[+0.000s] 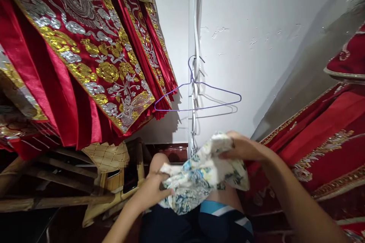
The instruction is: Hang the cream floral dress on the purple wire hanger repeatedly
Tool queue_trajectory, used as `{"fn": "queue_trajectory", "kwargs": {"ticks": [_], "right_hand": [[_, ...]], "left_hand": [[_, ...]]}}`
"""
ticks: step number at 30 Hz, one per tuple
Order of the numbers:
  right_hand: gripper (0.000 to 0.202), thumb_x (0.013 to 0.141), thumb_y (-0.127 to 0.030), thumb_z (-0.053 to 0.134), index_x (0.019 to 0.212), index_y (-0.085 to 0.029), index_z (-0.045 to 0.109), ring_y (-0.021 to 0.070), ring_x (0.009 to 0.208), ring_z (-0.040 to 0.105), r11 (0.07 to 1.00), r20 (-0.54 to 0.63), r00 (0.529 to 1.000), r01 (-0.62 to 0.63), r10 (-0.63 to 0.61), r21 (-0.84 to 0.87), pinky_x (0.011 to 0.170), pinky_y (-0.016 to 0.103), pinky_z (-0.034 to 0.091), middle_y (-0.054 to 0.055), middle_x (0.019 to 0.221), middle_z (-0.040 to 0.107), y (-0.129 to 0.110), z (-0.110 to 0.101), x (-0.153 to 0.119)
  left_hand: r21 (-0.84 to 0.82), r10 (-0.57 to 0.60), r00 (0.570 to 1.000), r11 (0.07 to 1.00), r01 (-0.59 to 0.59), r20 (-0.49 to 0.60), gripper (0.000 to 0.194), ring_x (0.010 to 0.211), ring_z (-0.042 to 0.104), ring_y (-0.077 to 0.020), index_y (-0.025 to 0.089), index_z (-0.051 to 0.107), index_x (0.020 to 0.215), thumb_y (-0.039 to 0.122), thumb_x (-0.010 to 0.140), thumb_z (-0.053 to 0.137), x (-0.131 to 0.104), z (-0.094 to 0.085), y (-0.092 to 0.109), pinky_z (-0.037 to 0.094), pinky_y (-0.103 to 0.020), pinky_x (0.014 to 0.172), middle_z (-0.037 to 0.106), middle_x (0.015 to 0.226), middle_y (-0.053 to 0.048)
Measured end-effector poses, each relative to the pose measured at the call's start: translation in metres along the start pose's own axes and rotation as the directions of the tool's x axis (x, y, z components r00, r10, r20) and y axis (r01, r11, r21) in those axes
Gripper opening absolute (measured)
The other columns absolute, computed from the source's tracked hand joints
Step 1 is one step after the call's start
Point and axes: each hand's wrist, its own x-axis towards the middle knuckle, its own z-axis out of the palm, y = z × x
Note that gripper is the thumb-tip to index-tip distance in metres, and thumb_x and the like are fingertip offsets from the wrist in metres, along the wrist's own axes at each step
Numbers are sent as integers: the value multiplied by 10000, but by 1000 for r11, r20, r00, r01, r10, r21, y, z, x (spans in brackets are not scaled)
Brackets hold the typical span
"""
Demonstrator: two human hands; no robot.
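Below the purple hanger [192,81], our left hand [156,190] and right hand [242,147] clutch bunched floral cloth [194,186], which could slip if loose folds escape us.

No text, label, brand, number or sign can be read anywhere — not on the floral cloth [196,184], the purple hanger [192,80], the embroidered red garment [107,57] hung at the left, the red fabric [330,129] at the right or the white wall [242,57].
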Motion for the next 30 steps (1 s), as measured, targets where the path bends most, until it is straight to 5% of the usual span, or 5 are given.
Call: {"fn": "queue_trajectory", "kwargs": {"ticks": [6,12,18,27,30], "right_hand": [[562,707,-220,641,1263,-164,699,263,1199,627,886,-499,734,348,-460,-306,1032,356,458,122,1284,696,-24,-26,88],[145,685,-267,540,581,-183,596,168,642,534,927,-579,735,191,-353,-323,608,263,391,12,597,591,3,-36,114],[259,690,-363,567,517,-213,447,133,602,384,928,-644,679,165,-353,-335,570,270,281,-30,536,425,3,-37,92],[249,685,-412,615,610,-179,573,149,611,479,964,-655,722,265,-222,-34,601,279,386,-4,613,551,4,-13,97],[250,688,-401,623,590,-181,557,145,597,488,965,-658,723,263,-210,-19,580,271,381,-4,599,555,6,-6,100]], "left_hand": [[135,184,921,980,-145,-342,408,1295,598,-288,204,775,978,510,959,505,23,-85,14,365,-449,1172,667,1367,-115],[242,83,920,970,13,-383,473,1370,525,-348,196,770,926,545,949,452,41,-115,17,423,-461,1103,609,1429,-168],[237,-30,903,961,144,-430,467,880,690,-299,197,709,912,491,982,352,60,-135,17,474,-340,752,747,898,-115],[159,222,616,975,-157,-755,412,969,663,-273,113,691,1114,424,938,483,112,-150,68,490,-348,898,724,1076,-130],[259,296,597,954,-150,-745,427,1110,630,-318,84,645,1215,351,923,486,127,-148,79,475,-416,990,674,1187,-188]]}}
